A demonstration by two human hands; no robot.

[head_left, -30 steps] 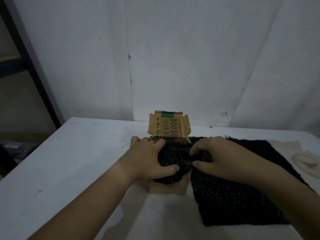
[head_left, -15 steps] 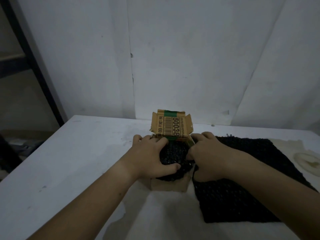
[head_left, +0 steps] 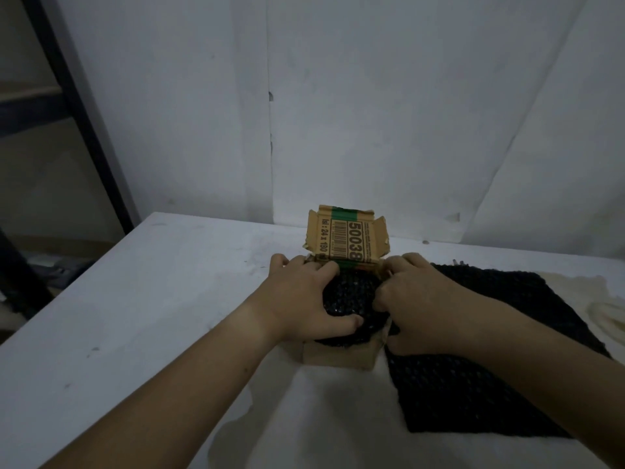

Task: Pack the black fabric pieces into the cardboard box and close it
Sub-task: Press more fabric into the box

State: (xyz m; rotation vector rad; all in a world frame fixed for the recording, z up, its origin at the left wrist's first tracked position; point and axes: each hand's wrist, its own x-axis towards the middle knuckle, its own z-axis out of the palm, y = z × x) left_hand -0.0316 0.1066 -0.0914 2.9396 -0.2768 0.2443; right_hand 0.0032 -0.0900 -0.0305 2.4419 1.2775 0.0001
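A small cardboard box point(head_left: 338, 356) stands in the middle of the table, its printed lid point(head_left: 345, 242) upright at the back. A bundled black fabric piece point(head_left: 351, 299) bulges out of the box. My left hand point(head_left: 304, 299) grips the bundle from the left, thumb curled over its front. At the box's right side my right hand point(head_left: 419, 299) has its fingers curled into the fabric. A second black fabric piece point(head_left: 490, 374) lies flat on the table to the right, partly under my right forearm.
The white table point(head_left: 135, 316) ends at a white wall behind. A pale object point(head_left: 608, 316) lies at the right edge. A dark metal frame point(head_left: 77, 106) stands on the left beyond the table.
My right hand has moved left from the flat fabric to the box's right side and pushed into the bundle. The left hand has stayed on the bundle.
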